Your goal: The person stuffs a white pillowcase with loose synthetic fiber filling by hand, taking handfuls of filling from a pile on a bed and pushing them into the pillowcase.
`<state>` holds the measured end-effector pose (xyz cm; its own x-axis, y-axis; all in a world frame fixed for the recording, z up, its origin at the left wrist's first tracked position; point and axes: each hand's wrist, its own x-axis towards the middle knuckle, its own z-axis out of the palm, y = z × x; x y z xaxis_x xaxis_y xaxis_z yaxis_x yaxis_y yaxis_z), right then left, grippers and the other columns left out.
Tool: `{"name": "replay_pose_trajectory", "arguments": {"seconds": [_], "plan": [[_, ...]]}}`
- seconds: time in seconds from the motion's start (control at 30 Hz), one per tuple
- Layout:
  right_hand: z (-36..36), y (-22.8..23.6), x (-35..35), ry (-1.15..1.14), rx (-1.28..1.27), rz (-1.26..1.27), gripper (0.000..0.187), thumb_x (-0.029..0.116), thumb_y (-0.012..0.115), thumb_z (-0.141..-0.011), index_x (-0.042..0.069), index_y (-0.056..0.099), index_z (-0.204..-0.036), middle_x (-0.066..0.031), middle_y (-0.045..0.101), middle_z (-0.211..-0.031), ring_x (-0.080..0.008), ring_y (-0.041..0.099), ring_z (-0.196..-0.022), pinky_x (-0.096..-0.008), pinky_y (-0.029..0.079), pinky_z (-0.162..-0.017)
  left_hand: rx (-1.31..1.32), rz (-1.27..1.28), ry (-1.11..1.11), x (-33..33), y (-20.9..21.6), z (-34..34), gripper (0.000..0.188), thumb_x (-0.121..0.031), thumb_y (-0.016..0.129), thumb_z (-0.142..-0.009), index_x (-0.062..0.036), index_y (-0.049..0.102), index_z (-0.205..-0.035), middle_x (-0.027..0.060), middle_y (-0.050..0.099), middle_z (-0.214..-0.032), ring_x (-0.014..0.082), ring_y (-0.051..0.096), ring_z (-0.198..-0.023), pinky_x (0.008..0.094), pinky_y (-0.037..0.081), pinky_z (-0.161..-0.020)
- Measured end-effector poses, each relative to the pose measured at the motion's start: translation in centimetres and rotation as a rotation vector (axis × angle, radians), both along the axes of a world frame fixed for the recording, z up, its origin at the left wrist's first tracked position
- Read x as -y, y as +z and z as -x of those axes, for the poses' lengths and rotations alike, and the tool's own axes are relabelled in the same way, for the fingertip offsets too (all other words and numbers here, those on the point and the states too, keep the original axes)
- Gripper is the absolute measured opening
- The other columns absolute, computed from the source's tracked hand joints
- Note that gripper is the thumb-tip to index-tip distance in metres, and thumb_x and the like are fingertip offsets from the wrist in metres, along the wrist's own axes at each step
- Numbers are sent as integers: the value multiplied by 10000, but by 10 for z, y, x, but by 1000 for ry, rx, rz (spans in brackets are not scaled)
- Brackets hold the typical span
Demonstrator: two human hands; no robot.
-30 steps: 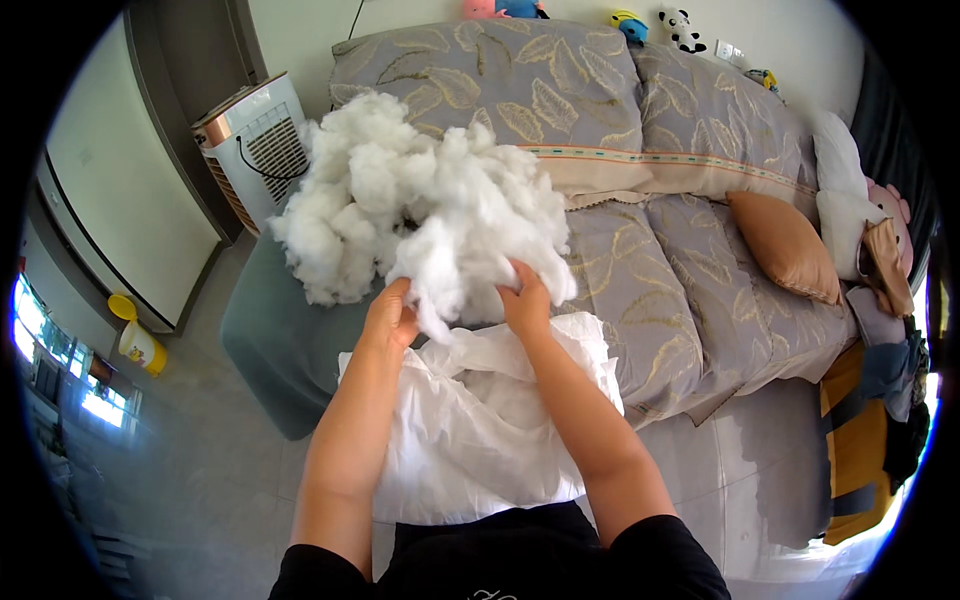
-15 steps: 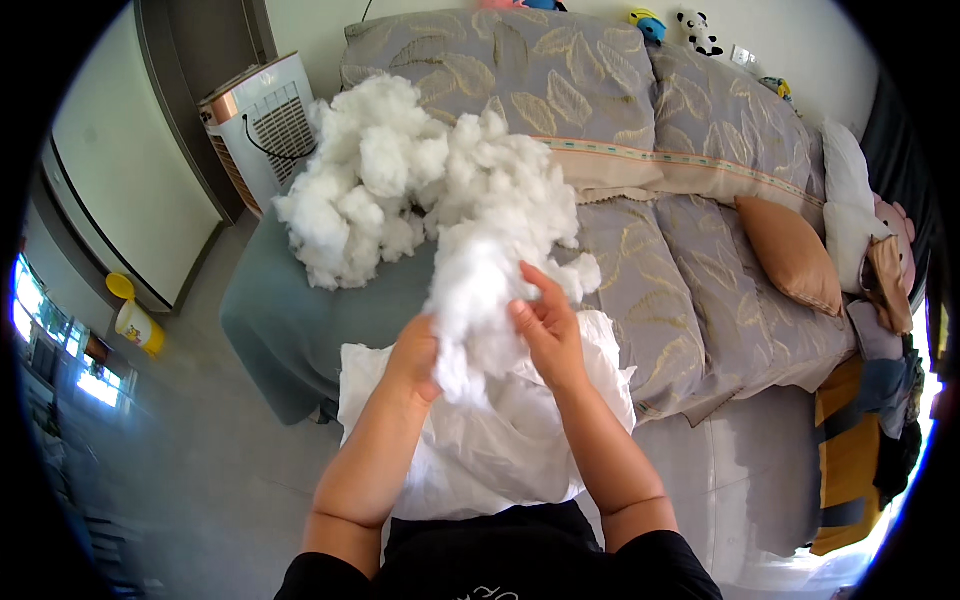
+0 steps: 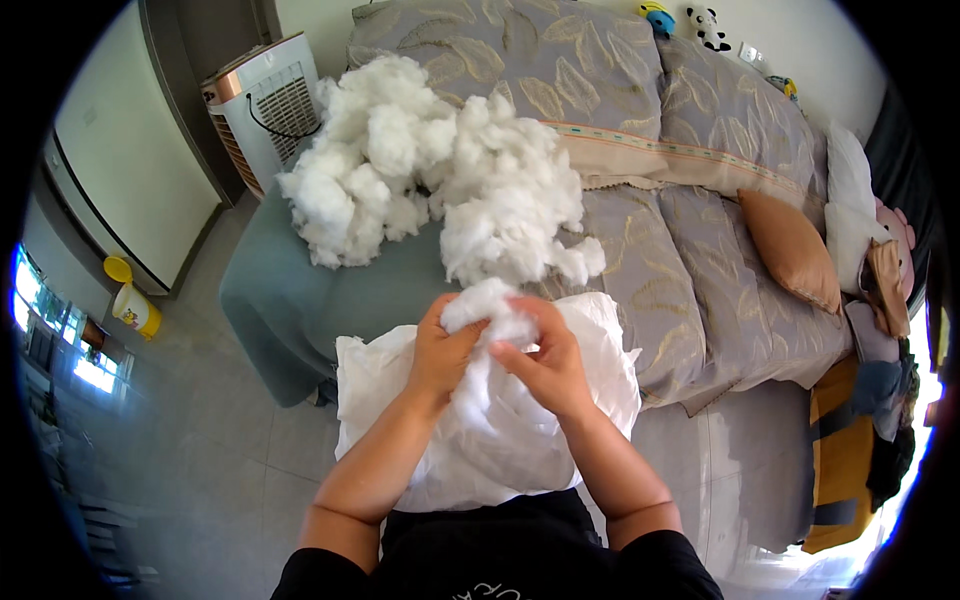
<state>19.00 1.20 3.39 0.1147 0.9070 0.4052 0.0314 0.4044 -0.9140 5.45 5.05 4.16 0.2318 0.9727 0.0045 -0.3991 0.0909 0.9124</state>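
Note:
Between my two hands, a tuft of white fluffy fiber stuffing (image 3: 490, 308) is held above my lap. My left hand (image 3: 440, 352) is closed round its left side. My right hand (image 3: 548, 362) grips the right side with bent fingers, which are partly smeared by motion. More of the white stuffing hangs down below the hands. Beneath lies a white cloth (image 3: 385, 430), spread across my lap and looking like a loose cover; whether it is open as a bag I cannot tell. A large heap of the same stuffing (image 3: 515, 195) lies just beyond my hands.
The heap rests on a sofa with a grey leaf-patterned cover (image 3: 640, 260) and a blue-green cloth (image 3: 290, 290). A brown cushion (image 3: 790, 250) lies to the right. A white air cooler (image 3: 275, 105) stands at the far left, and a yellow-and-white bin (image 3: 135, 310) on the floor.
Both hands have drawn down toward my lap, off the heap's near edge. The tuft, then long and loose, is now bunched smaller between them. The view has tilted slightly.

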Motion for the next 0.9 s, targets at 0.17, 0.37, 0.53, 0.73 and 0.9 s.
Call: {"name": "replay_pose_trajectory", "arguments": {"seconds": [0.17,0.37,0.53,0.73,0.9], "plan": [[-27,-15,-9,-141,-251,228,379,-151,505,-623,-32,616,-965,-91,636,-835,-161,609,-699,-277,530,-583,210,233,-39,-8,-19,9,225,-35,579,-823,-14,565,-1047,116,626,-958,194,640,-777,323,557,-629],[-61,-27,-8,-385,65,-82,449,-121,486,-676,7,548,-1102,-82,609,-958,-153,602,-817,-272,502,-719,272,293,3,-14,-10,19,356,-217,607,-846,-21,516,-1129,117,592,-1030,215,617,-855,340,541,-687],[11,10,18,-79,638,-124,626,31,703,-600,86,487,-1185,-102,508,-1161,-217,488,-1083,-322,444,-824,-40,282,-64,-2,-35,-4,620,-523,529,-842,3,481,-1167,124,566,-1042,189,584,-871,328,501,-680],[-41,-48,-6,-215,-48,97,257,-13,650,-621,26,593,-869,-34,593,-825,-135,554,-802,-267,440,-736,-157,474,-31,7,-12,3,625,-582,644,-730,-56,397,-961,72,455,-781,113,364,-480,231,230,-367],[-54,-21,2,-134,-312,68,317,60,608,-691,32,561,-1003,-53,581,-933,-139,559,-860,-265,465,-760,-247,363,-156,-3,-15,13,465,-458,714,-730,-111,469,-920,-1,468,-693,66,346,-450,215,226,-374]]}}
